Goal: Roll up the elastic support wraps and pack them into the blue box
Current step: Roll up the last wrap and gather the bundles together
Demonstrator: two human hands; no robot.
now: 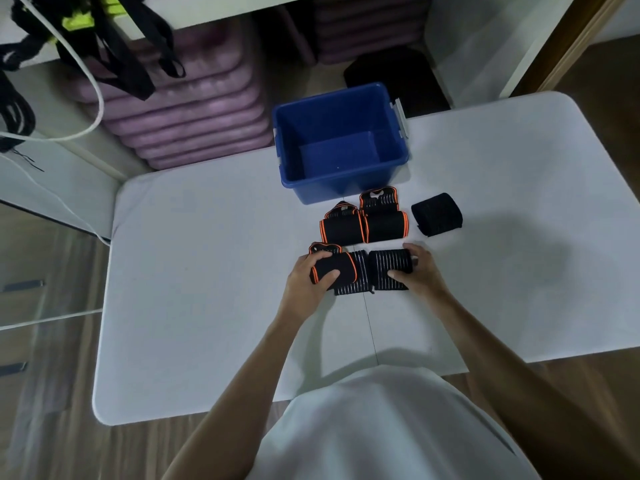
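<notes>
The blue box (341,143) stands open and empty at the table's far edge. In front of it lie two rolled orange-trimmed wraps (343,226) (384,221) and a plain black roll (437,214). Nearer me, my left hand (306,282) grips a third orange-trimmed roll (334,268). My right hand (420,271) grips a black wrap with white stripes (388,268) at its right end. A second striped wrap (353,282) lies between the two hands.
The white table (207,271) has open surface left, right and near me. Purple stacked mats (194,109) sit behind the table. Black straps (104,36) and a white cord (93,98) hang at the upper left.
</notes>
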